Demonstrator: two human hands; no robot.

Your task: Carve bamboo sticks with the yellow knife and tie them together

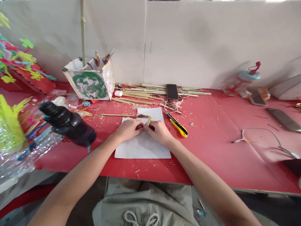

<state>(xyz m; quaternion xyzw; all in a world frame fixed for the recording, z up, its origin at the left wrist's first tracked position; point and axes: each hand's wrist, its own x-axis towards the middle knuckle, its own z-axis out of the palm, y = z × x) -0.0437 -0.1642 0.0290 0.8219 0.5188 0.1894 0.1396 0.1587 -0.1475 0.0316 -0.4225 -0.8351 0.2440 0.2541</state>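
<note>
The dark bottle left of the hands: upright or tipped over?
Tipped. The dark bottle lies on its side on the red table, cap end pointing up-left, away from the left hand.

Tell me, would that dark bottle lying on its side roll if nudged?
Probably: the dark bottle looks round and lies on its side on the red table. Its size suggests some weight. The plastic wrap beside it might stop it.

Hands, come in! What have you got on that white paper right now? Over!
Left hand and right hand together, pinching a short bamboo stick. Over the white paper. Yellow utility knife close to the right.
</note>
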